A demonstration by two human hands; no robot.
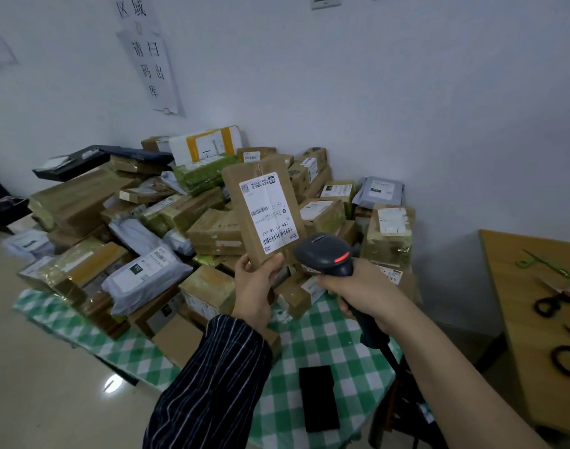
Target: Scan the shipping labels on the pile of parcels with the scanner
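Above the parcel pile (186,215), left grip (256,283) holds a parcel (261,209) (upright); right (355,286) clasps scanner (325,254).

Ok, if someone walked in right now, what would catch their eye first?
Probably the flat brown parcel held upright in the left hand at centre, its white shipping label facing the camera. Just right of it, the right hand aims a black scanner with a red light. Behind both, a big pile of parcels covers the green checked tablecloth.

"505 01 16 6A7" on held parcel's label (268,212); wall sign (151,53) "请扫码出库".
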